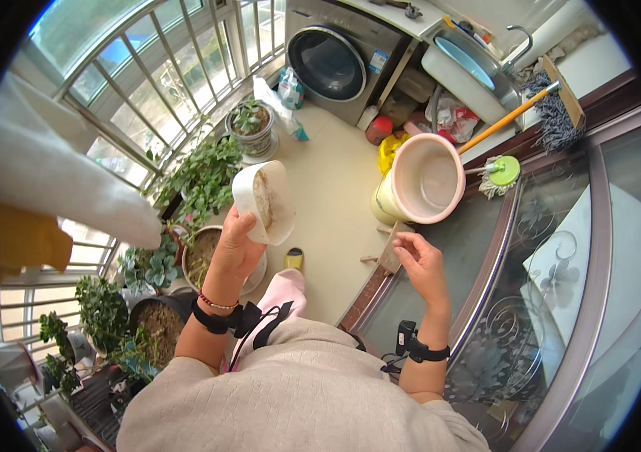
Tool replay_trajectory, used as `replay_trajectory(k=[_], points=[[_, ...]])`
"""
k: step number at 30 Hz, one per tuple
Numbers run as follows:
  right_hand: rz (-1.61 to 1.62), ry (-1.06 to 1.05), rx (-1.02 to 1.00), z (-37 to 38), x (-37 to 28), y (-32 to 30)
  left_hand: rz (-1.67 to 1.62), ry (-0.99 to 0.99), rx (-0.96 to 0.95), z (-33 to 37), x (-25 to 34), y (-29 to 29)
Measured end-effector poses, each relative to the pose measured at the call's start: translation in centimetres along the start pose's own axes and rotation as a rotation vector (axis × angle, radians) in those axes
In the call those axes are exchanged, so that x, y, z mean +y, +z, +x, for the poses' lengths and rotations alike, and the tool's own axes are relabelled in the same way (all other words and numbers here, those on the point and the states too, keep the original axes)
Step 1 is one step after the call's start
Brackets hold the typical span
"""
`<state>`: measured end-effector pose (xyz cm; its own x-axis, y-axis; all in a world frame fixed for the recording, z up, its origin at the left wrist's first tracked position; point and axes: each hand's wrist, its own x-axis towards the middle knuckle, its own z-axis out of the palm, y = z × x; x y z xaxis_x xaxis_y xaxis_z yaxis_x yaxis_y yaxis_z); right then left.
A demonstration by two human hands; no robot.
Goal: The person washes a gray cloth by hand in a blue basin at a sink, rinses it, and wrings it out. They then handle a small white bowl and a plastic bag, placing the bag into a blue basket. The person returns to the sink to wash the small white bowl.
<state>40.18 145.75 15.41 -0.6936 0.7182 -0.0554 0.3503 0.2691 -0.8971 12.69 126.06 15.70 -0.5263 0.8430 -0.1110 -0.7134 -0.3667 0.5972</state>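
Note:
My left hand point(236, 250) grips a white plastic container point(279, 215) by its lower side. The container is tilted, and brown, soil-like residue shows on its inside. My right hand point(420, 265) is raised in the air with its fingers loosely bent and thumb apart; nothing shows in it. Just beyond that hand stands a tall bucket point(382, 207) with a pink rim, beside a small wooden stool point(390, 252). A plant pot with soil point(198, 260) stands below and left of my left hand.
Leafy potted plants point(204, 177) line the railing point(132, 56) on the left. A washing machine point(362, 45) and a sink point(452, 71) are at the far side. A mop with an orange handle point(512, 117) leans near sliding glass doors point(546, 226) at right.

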Motion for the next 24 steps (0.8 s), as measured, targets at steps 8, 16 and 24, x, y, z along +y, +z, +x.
replay_trajectory(k=[8,16,24], points=[[-0.102,0.284,0.281,12.0,1.3,-10.9,1.038,0.372,-0.291,25.3,-1.3,9.6],[-0.101,0.389,0.307,25.0,7.1,-20.3,1.211,0.598,-0.406,46.1,-6.5,17.3],[-0.185,0.277,0.305,46.6,9.0,-30.6,1.197,0.397,-0.448,63.4,-9.7,23.6]])
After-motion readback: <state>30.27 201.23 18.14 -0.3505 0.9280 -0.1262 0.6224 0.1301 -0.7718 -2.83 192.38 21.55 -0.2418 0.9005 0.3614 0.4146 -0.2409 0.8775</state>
